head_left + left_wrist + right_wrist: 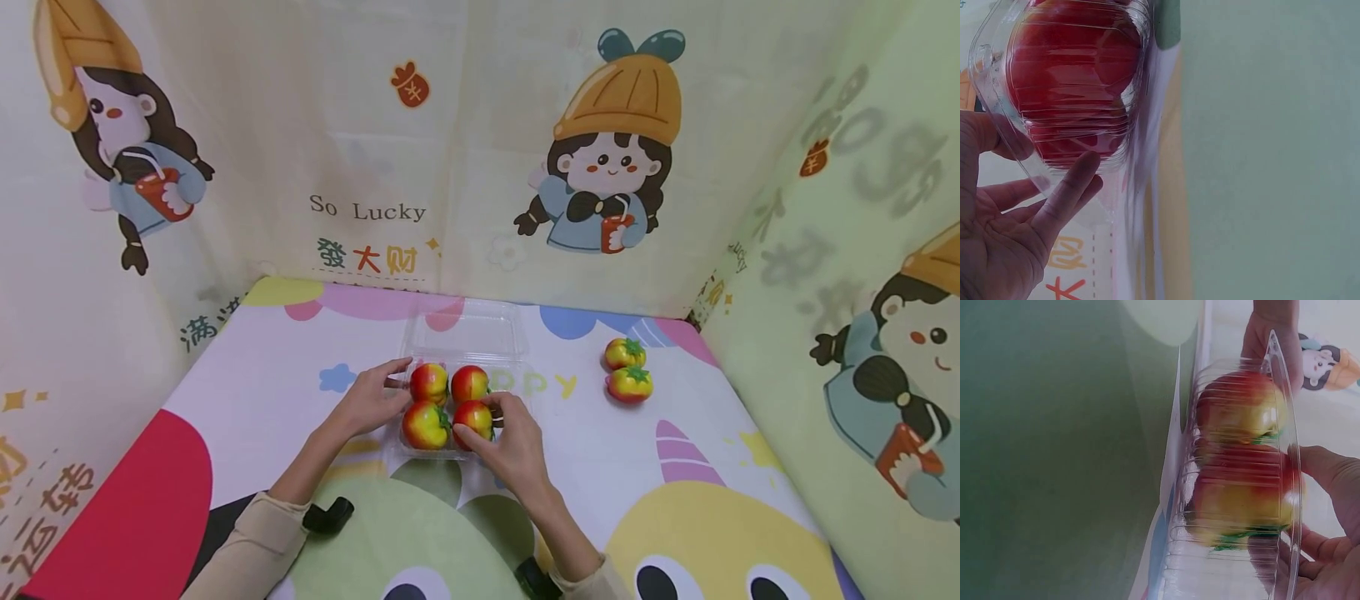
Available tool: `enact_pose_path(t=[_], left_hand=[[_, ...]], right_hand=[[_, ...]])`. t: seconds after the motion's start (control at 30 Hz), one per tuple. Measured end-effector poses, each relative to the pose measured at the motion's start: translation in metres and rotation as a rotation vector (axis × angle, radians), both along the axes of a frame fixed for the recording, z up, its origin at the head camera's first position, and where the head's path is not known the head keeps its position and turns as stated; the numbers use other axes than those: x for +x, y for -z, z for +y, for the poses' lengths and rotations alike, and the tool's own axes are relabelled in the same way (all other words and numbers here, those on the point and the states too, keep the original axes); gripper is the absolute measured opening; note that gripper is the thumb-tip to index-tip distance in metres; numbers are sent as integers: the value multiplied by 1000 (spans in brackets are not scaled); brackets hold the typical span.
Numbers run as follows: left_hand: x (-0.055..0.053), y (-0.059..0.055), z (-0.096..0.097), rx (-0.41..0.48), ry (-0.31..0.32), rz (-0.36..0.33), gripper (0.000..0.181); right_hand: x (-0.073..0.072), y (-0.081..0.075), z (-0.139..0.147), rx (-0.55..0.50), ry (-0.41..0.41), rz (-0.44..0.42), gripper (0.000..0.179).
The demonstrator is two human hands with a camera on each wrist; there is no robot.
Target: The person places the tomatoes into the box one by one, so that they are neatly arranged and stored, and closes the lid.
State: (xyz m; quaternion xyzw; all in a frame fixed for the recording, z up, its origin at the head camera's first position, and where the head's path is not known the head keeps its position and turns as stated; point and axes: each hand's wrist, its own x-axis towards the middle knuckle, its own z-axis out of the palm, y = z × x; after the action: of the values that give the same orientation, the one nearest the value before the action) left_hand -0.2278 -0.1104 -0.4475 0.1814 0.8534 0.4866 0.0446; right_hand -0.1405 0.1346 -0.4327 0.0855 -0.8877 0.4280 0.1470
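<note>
Several glossy red-and-yellow toy fruits with green leafy tops sit in rows in a clear plastic clamshell box (pixel 431 455), its lid (pixel 468 329) laid back. My right hand (pixel 513 442) grips the front right toy fruit (pixel 472 417) inside the box, thumb on its near side and fingers on its right. My left hand (pixel 372 398) is at the box's left side, beside the rear left toy fruit (pixel 427 383). In the left wrist view its fairly straight fingers (pixel 1075 181) touch the ribbed wall, with the thumb at the rim.
Two more toy fruits (pixel 628 385) stand close together on the table at the right. A printed cloth (pixel 277 417) with cartoon shapes covers the table. Curtain walls (pixel 472 150) with cartoon figures rise at the back and both sides. Dark wrist straps (pixel 328 517) sit by the beige sleeves.
</note>
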Motion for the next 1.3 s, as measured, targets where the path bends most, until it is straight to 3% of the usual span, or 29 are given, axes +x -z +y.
enact_pose_path(t=[0.6,0.93,1.3], left_hand=[[1,0,0,9,-2,-11,64],[1,1,0,3,-6,-8,64],[1,-1,0,0,-13,-26,65]], right_hand=[[-1,0,-1,54,-10,-41,54],[2,0,8,70,0,-4,59],[4,-2,23,21,35,-8,60]])
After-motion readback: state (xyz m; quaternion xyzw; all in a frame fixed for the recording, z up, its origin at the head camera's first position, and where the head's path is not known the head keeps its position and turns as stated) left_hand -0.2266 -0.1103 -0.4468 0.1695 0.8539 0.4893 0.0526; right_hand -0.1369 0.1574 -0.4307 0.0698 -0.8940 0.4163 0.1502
